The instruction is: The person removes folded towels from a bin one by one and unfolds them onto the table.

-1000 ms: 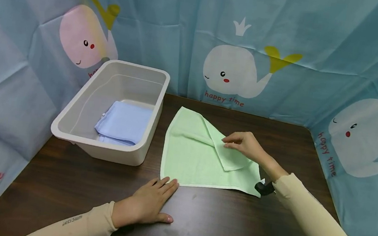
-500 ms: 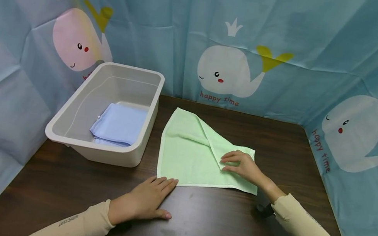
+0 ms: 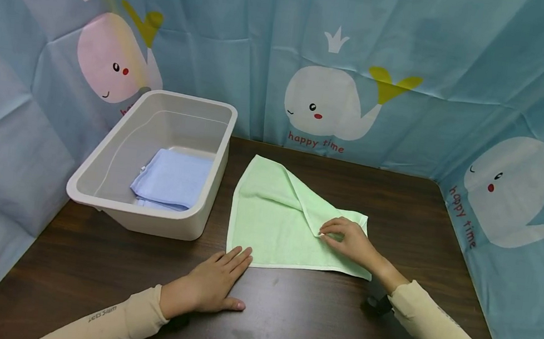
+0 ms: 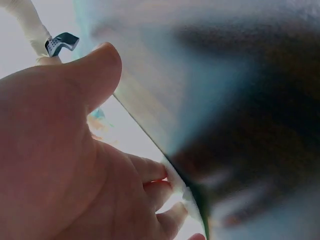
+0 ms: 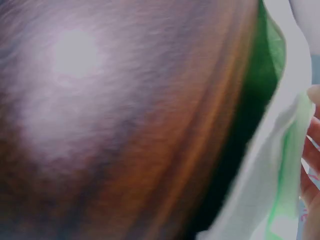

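A blue whale-print curtain [image 3: 203, 61] stands behind and to both sides of the dark wooden bench [image 3: 284, 327], walling in the work area; on the bench's far left sits a pale grey tub [image 3: 160, 225], just beside the cloth work, apparently so that it is within reach yet out of the way; right of it, near the middle of the bench, lies the light green cloth [image 3: 270, 225], its far right part folded over in a slanting flap with a raised crease, the rest spread fairly flat; a folded blue cloth [image 3: 175, 178] rests on the tub's floor, which keeps it apart from the green one.

Of the hands, the left hand [image 3: 212, 284] lies flat, fingers straight, its fingertips on the green cloth's near left corner, probably to stop it sliding; the right hand [image 3: 351, 243] pinches the folded flap's edge between thumb and fingers, a light hold that seems suited to guiding thin fabric; smallest, a dark device [image 3: 377, 304] shows beneath the right wrist, its details too dim to tell.
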`<action>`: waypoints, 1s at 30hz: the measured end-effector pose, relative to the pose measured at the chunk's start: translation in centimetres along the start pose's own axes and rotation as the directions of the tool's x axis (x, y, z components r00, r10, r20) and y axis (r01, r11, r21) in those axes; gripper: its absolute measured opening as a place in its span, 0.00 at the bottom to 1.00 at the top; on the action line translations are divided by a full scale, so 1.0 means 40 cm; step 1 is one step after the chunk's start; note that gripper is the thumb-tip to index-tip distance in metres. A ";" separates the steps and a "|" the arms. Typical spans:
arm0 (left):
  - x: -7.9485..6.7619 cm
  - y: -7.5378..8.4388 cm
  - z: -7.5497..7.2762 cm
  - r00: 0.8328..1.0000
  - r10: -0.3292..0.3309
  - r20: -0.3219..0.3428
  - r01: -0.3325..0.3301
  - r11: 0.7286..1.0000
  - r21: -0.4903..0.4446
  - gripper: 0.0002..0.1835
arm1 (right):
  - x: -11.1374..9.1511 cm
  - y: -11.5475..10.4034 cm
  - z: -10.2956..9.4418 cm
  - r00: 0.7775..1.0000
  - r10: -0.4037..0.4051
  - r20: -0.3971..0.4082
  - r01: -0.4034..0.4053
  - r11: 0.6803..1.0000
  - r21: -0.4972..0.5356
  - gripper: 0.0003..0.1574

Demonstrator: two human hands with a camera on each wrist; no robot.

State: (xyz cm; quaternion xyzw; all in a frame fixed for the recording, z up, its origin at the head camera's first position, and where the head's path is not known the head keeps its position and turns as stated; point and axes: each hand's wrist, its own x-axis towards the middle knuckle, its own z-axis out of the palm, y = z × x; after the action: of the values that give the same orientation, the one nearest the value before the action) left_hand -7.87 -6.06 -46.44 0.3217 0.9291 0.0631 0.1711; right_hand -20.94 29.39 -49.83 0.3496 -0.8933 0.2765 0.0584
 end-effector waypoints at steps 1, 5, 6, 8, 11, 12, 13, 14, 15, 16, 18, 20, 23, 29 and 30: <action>0.001 0.000 -0.001 1.000 -0.001 0.002 0.001 1.000 0.000 0.49 | 0.002 0.000 -0.005 1.000 0.017 -0.001 -0.017 1.000 0.024 0.07; 0.000 -0.001 -0.007 0.999 -0.019 0.025 0.019 1.000 0.015 0.47 | 0.016 0.004 -0.031 0.991 0.128 -0.026 -0.124 0.985 0.123 0.10; -0.001 0.000 -0.010 0.999 -0.025 0.030 0.024 1.000 0.019 0.47 | 0.023 0.007 -0.040 0.986 0.160 -0.040 -0.153 0.978 0.138 0.11; -0.002 0.000 -0.013 0.999 -0.036 0.039 0.035 0.999 0.034 0.46 | 0.040 0.014 -0.062 0.970 0.228 -0.085 -0.213 0.964 0.161 0.12; -0.004 0.003 -0.020 0.998 -0.041 0.043 0.039 0.998 0.049 0.45 | 0.069 0.028 -0.104 0.931 0.324 -0.166 -0.286 0.933 0.218 0.14; -0.004 0.004 -0.022 0.998 -0.041 0.045 0.039 0.998 0.055 0.44 | 0.078 0.034 -0.118 0.918 0.348 -0.192 -0.300 0.923 0.240 0.14; -0.004 0.006 -0.023 0.998 -0.042 0.046 0.039 0.997 0.062 0.44 | 0.089 0.034 -0.136 0.902 0.377 -0.211 -0.318 0.910 0.268 0.14; -0.005 0.007 -0.025 0.998 -0.043 0.049 0.040 0.997 0.067 0.43 | 0.099 0.032 -0.153 0.890 0.393 -0.230 -0.324 0.902 0.285 0.14; -0.007 0.009 -0.028 0.998 -0.044 0.052 0.041 0.997 0.071 0.43 | 0.109 0.032 -0.170 0.882 0.401 -0.248 -0.322 0.896 0.304 0.15; -0.009 0.010 -0.030 0.997 -0.048 0.057 0.043 0.996 0.073 0.42 | 0.120 0.032 -0.184 0.873 0.412 -0.260 -0.325 0.890 0.320 0.15; -0.012 0.012 -0.035 0.996 -0.051 0.067 0.046 0.996 0.077 0.41 | 0.139 0.039 -0.208 0.860 0.426 -0.281 -0.324 0.881 0.344 0.16; -0.016 0.013 -0.041 0.996 -0.051 0.077 0.045 0.996 0.077 0.40 | 0.155 0.068 -0.220 0.847 0.431 -0.313 -0.326 0.884 0.336 0.17; -0.020 0.012 -0.048 0.996 -0.046 0.078 0.040 0.997 0.072 0.39 | 0.178 0.131 -0.221 0.817 0.457 -0.351 -0.358 0.880 0.312 0.19; -0.022 0.006 -0.056 0.998 -0.014 0.058 0.009 0.997 0.079 0.36 | 0.216 0.212 -0.203 0.755 0.547 -0.363 -0.488 0.837 0.247 0.23; -0.021 0.005 -0.058 0.998 -0.009 0.056 0.005 0.997 0.079 0.35 | 0.221 0.220 -0.199 0.745 0.565 -0.354 -0.511 0.825 0.241 0.23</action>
State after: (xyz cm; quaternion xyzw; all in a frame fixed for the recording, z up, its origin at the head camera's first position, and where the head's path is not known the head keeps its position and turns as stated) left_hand -7.95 -6.45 -44.00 0.3265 0.9269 0.0167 0.1844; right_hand -34.04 33.73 -44.49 0.0138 -0.9033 0.4054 0.1398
